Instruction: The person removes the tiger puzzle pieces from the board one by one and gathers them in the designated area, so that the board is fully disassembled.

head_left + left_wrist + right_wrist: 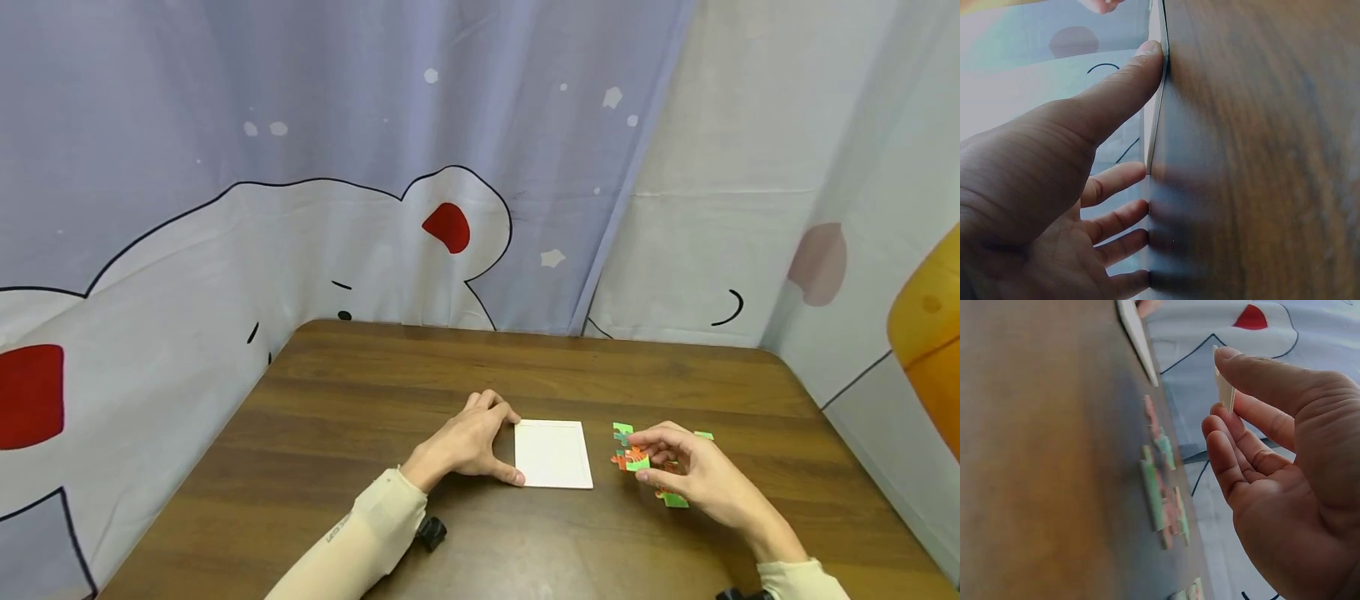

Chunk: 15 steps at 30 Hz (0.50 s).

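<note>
A flat white square board with a thin raised rim (555,454) lies on the table. My left hand (463,440) rests at its left side, thumb at the near corner and index fingertip by the far one; the left wrist view shows the fingers spread, tips on the tabletop. To the right of the board, my right hand (708,475) pinches an orange and green jigsaw piece (639,462) between thumb and fingers, raised above the table. In the right wrist view this puzzle piece (1225,387) appears edge-on. Loose jigsaw pieces (675,500) lie under and around that hand, partly hidden by it.
Brown wood-grain tabletop (360,375) surrounds the board and pieces. Printed curtains (337,242) hang along the table's back and sides. Another green puzzle piece (622,428) lies between the board and my right hand.
</note>
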Motion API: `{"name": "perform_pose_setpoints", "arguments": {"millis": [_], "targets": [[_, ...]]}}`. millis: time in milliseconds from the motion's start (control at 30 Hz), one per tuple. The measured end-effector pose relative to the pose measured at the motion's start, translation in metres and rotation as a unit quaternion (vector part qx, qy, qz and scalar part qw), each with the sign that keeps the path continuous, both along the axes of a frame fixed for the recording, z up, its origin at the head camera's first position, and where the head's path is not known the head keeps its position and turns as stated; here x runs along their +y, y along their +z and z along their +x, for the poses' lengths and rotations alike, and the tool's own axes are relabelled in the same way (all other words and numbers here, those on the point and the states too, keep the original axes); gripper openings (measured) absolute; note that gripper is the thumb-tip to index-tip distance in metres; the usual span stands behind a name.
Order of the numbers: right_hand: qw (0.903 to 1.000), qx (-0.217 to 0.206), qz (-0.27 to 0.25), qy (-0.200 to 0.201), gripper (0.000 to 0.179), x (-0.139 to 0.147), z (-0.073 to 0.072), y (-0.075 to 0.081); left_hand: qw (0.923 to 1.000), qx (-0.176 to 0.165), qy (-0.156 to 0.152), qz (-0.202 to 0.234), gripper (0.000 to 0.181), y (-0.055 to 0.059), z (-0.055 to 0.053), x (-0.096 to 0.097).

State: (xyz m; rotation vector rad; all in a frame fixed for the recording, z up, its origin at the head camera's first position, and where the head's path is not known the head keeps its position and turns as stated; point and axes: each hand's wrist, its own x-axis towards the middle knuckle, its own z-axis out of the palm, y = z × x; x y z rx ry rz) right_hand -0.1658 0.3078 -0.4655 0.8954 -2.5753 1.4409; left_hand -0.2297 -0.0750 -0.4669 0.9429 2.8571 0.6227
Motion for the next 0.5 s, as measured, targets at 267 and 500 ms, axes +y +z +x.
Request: {"name": "perform_pose_setpoints", "arguments": {"millis": [267,500], "targets": [[0.9993,-0.008,0.029,-0.024,0.049,0.002,0.012,-0.012,1.0,0.0,-0.001,-0.001,0.092,0.001,0.0,0.001],[0.999,-0.012,0.032,-0.027,0.046,0.001,0.014,-0.017,1.0,-0.001,0.002,0.0,0.092,0.001,0.0,0.001]]}}
